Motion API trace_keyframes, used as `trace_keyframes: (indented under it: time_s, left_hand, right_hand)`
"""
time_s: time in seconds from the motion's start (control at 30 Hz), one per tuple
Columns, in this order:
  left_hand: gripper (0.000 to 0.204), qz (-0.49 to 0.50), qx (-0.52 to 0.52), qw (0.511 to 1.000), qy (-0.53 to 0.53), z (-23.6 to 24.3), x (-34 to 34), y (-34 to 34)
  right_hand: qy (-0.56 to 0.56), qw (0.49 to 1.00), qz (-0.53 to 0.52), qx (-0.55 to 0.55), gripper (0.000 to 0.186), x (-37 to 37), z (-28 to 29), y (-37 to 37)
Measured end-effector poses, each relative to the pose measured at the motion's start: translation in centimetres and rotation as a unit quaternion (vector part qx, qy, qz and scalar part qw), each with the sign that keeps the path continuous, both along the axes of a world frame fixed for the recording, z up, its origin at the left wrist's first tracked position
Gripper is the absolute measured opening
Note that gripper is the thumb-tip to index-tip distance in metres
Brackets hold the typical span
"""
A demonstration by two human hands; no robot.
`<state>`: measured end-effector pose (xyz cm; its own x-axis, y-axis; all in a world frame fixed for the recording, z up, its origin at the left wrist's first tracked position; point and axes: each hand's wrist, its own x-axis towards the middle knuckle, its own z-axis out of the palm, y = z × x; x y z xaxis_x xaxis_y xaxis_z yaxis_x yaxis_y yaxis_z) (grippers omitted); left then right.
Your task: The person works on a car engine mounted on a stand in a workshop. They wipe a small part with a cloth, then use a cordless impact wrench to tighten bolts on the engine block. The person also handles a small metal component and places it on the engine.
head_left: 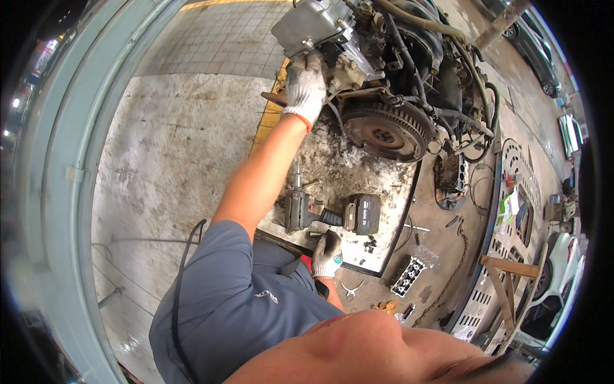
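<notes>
My left hand (pixel 306 86), in a white work glove with an orange cuff, reaches up to the engine (pixel 409 70). Its fingers are bent in under the lower edge of a silver metal cover (pixel 313 29); what they grip there is hidden. Right of that hand is the round toothed flywheel (pixel 385 131). A black cordless impact wrench (pixel 299 210) lies on the bench with its battery toward the right. Just below the tool, my right hand (pixel 328 254), gloved with dark-stained fingers, is closed beside a short metal piece (pixel 314 234); its grip is unclear.
The greasy bench top (pixel 358 176) has a dark raised edge and small black bits (pixel 369 244). A cylinder head (pixel 408 276), pliers (pixel 351 291) and a chain (pixel 451 275) lie on the floor. A pale green post (pixel 83 173) stands left; a perforated metal frame (pixel 489 281) is at right.
</notes>
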<state>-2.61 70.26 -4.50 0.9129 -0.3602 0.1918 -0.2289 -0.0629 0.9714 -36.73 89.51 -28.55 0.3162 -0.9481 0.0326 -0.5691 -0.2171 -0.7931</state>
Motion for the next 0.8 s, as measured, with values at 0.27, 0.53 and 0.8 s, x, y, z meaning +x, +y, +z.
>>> trace_keyframes:
  time_s: [0.27,0.53,0.8]
  left_hand:
    - [0.042,-0.002,0.184,0.980,-0.070,-0.7,1.1,0.3]
    - [0.030,-0.017,0.163,0.918,-0.360,-0.1,3.1,1.9]
    - [0.029,-0.070,0.076,0.918,-0.382,1.0,4.6,2.3]
  right_hand:
    - [-0.005,0.999,-0.038,0.013,0.025,-0.1,-0.5,0.6]
    - [0.014,0.998,-0.063,0.014,0.024,1.7,1.8,0.4]
    - [-0.136,0.972,-0.164,0.103,0.026,0.0,-1.1,0.1]
